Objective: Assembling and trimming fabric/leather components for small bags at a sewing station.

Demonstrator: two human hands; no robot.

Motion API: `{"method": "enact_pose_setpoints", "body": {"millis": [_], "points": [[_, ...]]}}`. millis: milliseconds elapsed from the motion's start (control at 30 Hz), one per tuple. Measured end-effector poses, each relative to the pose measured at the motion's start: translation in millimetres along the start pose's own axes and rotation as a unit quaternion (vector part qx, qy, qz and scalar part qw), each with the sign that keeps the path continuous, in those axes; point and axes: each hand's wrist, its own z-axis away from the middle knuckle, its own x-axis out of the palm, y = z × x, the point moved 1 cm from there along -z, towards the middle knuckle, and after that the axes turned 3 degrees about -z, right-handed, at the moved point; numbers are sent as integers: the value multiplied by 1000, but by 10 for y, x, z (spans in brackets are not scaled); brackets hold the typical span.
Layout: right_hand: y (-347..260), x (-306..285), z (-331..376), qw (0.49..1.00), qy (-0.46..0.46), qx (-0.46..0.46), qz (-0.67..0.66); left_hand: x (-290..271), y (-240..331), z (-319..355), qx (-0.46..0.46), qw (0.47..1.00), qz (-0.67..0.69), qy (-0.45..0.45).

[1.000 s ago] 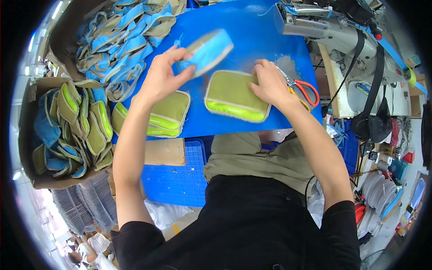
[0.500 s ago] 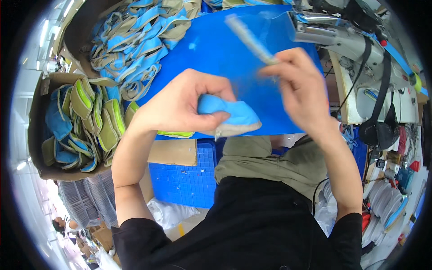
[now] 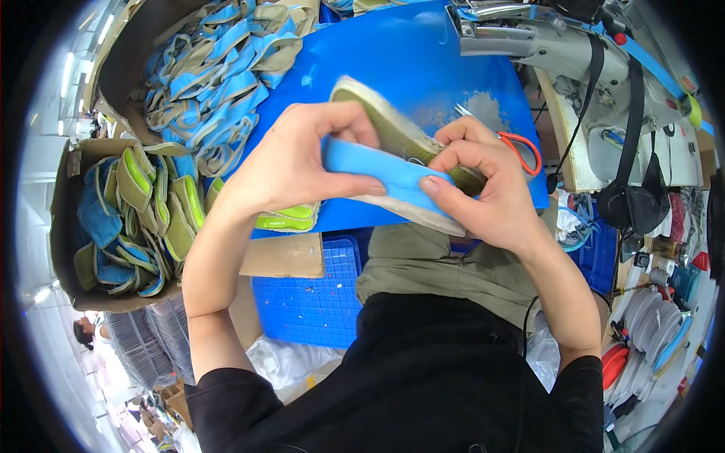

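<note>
My left hand [image 3: 302, 155] is closed round a soft blue padded fabric piece [image 3: 377, 170] with a pale edge, thumb on its near side. Behind it stands an olive padded fabric piece [image 3: 385, 124] with a whitish rim, slanting up to the left. The fingers of my right hand [image 3: 483, 177] are closed over the olive piece's lower end, and its thumb presses the right end of the blue piece. I cannot tell whether the two are joined. Red-handled scissors [image 3: 525, 153] lie on the blue tabletop [image 3: 377, 45] just beyond my right hand.
At the far left is a large box heaped with blue-and-beige fabric pieces [image 3: 215, 83]. Nearer, a carton [image 3: 68, 283] contains olive, lime and blue pads. A sewing machine [image 3: 529, 41] stands at the far right. A blue plastic crate [image 3: 306, 302] sits below the table edge.
My right hand has come left and down, bringing the pale-rimmed piece against the blue one. The blue piece now lies stretched between both hands. The scissors have come into sight.
</note>
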Motion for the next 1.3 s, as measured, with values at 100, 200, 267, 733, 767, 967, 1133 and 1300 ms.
{"method": "enact_pose_setpoints", "body": {"millis": [100,200,267,733,767,967,1133,1300], "points": [[-14,-61,20,1000,8,-7,10,-55,3,33,-18,1000,13,7],[-42,-92,41,1000,5,-5,14,-97,37,61,-44,997,63,20],[-55,-89,45,1000,-1,2,16,-106,94,34,64,996,-17,61],[-152,-118,107,998,17,42,-36,-83,130,-59,174,976,-98,84],[-142,-118,105,998,25,44,-33,-69,119,-33,177,976,-88,95],[-115,-99,87,997,70,-31,-8,-6,62,33,186,972,-56,134],[-103,-104,81,997,69,-24,-8,35,46,64,205,966,-45,154],[-85,-92,83,995,89,-39,-12,43,54,71,231,955,-38,184]]}}
